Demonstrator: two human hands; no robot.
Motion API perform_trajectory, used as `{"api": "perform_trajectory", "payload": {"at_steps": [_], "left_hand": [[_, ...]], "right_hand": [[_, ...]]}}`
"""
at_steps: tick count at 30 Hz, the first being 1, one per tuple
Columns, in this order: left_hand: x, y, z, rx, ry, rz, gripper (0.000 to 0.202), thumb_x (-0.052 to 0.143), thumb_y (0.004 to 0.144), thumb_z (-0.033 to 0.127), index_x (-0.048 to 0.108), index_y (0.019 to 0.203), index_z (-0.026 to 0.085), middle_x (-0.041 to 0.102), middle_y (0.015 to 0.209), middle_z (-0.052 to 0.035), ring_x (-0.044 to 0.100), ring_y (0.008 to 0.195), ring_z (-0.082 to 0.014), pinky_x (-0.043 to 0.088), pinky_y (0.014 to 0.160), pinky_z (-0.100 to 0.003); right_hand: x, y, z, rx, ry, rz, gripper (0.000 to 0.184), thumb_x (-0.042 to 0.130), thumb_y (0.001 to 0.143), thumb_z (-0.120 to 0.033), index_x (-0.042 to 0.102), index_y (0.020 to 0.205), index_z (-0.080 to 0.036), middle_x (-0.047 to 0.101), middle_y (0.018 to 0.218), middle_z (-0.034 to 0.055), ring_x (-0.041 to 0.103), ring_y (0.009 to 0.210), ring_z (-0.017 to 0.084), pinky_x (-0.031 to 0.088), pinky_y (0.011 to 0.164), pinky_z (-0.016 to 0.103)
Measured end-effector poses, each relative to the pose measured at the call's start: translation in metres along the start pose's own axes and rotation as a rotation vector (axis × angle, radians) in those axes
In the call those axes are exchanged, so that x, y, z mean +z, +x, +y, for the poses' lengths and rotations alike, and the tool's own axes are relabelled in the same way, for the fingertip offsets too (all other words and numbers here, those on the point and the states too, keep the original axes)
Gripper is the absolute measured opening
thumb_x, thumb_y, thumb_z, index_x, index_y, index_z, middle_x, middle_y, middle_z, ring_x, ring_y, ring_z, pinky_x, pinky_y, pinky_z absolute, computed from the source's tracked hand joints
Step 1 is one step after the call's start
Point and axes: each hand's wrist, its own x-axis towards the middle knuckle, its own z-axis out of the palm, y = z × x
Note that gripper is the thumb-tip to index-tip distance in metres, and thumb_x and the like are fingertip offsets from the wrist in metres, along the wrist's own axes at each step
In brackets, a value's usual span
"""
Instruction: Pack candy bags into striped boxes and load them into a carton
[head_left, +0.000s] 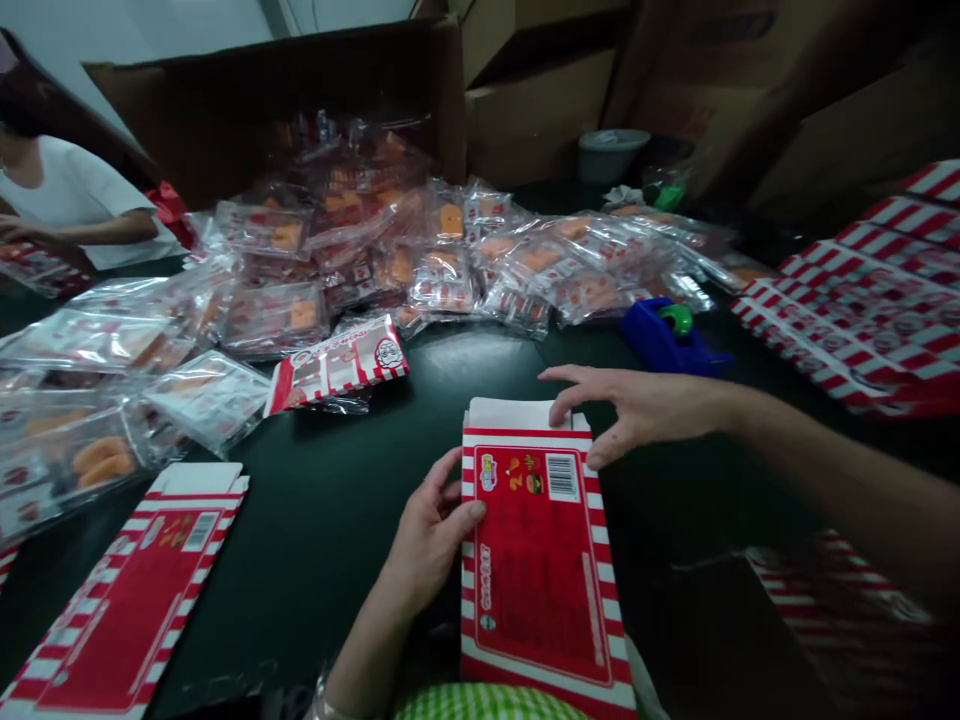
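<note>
A red-and-white striped carton [536,560] lies in front of me, its printed back with a barcode facing up. My left hand [433,530] grips its left edge, thumb on top and fingers beneath. At the carton's far end a white flap [510,412] sticks out. My right hand [619,405] is at the far right corner by that flap, fingers spread and the thumb close to the edge. A similar striped carton [139,600] lies flat on the dark table to the left. Farther off, a carton with a clear window [341,365] rests on its side.
Clear plastic packets [442,265] with orange toy food pile up across the back, before a large cardboard box [300,90]. A blue tape dispenser [664,335] stands right of centre. Flat striped cartons [870,290] are stacked at right. Another person [82,200] works at far left.
</note>
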Motion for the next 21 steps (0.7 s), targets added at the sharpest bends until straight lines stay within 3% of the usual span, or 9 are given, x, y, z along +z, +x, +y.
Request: {"api": "perform_trajectory", "payload": {"at_steps": [2,4,7,11,13,16,19,21], "left_hand": [[0.0,0.001,0.0,-0.009,-0.026,-0.015,0.071,0.076,0.076,0.024,0.04,0.136,0.018,0.074,0.106,-0.0111,0.072,0.089,-0.0243,0.058,0.076,-0.035],[0.002,0.0,-0.001,-0.021,-0.052,-0.045,0.07,0.076,0.075,0.024,0.041,0.135,0.018,0.074,0.107,-0.0114,0.072,0.088,-0.0244,0.058,0.077,-0.035],[0.004,-0.001,-0.002,-0.041,-0.063,-0.088,0.067,0.076,0.075,0.025,0.045,0.134,0.019,0.074,0.106,-0.0107,0.073,0.086,-0.0241,0.058,0.076,-0.035],[0.001,-0.001,0.0,-0.032,-0.027,-0.08,0.046,0.074,0.077,0.031,0.06,0.118,0.016,0.074,0.101,-0.0096,0.072,0.085,-0.0235,0.056,0.078,-0.035],[-0.003,-0.001,0.0,-0.024,0.0,-0.068,0.036,0.073,0.077,0.033,0.065,0.108,0.015,0.074,0.101,-0.0091,0.071,0.086,-0.0234,0.055,0.079,-0.034],[-0.01,-0.005,-0.003,0.01,0.0,-0.032,0.033,0.07,0.079,0.032,0.065,0.107,0.017,0.074,0.101,-0.0075,0.071,0.087,-0.0229,0.054,0.078,-0.033],[-0.015,-0.012,-0.007,0.07,-0.02,0.068,0.032,0.067,0.082,0.03,0.062,0.11,0.017,0.074,0.1,-0.0063,0.071,0.085,-0.0212,0.055,0.079,-0.033],[-0.017,-0.016,-0.008,0.091,-0.005,0.128,0.031,0.066,0.082,0.03,0.062,0.111,0.018,0.074,0.101,-0.0058,0.071,0.087,-0.0206,0.055,0.082,-0.033]], "right_hand": [[-0.018,0.005,0.0,0.053,0.123,-0.292,0.055,0.08,0.061,-0.046,0.069,0.11,-0.024,0.055,0.136,0.0073,0.051,0.125,0.035,0.048,0.096,0.043],[-0.022,0.011,0.0,0.139,0.26,-0.519,0.057,0.079,0.063,-0.045,0.068,0.114,-0.021,0.069,0.111,0.0056,0.065,0.1,0.027,0.055,0.075,0.032],[-0.016,0.017,0.0,0.243,0.237,-0.624,0.048,0.08,0.061,-0.046,0.073,0.098,-0.017,0.072,0.087,0.0034,0.065,0.076,0.019,0.05,0.055,0.022],[-0.002,0.021,0.001,0.133,0.295,-0.433,0.029,0.08,0.064,-0.043,0.073,0.073,-0.016,0.07,0.071,0.0009,0.062,0.067,0.015,0.049,0.056,0.021],[0.006,0.022,0.004,0.089,0.379,-0.326,0.025,0.079,0.066,-0.04,0.071,0.068,-0.016,0.069,0.068,0.0004,0.063,0.065,0.014,0.051,0.057,0.022],[0.031,0.021,0.01,0.118,0.544,-0.096,0.032,0.08,0.067,-0.039,0.07,0.09,-0.019,0.073,0.085,0.0048,0.068,0.076,0.021,0.056,0.06,0.027],[0.075,0.011,0.01,0.204,0.851,0.228,0.067,0.08,0.069,-0.038,0.054,0.129,-0.024,0.069,0.114,0.0111,0.069,0.094,0.027,0.06,0.071,0.035],[0.109,0.0,0.004,0.223,1.117,0.2,0.076,0.074,0.077,-0.039,0.04,0.143,-0.026,0.064,0.126,0.0128,0.067,0.104,0.028,0.059,0.082,0.041]]}}
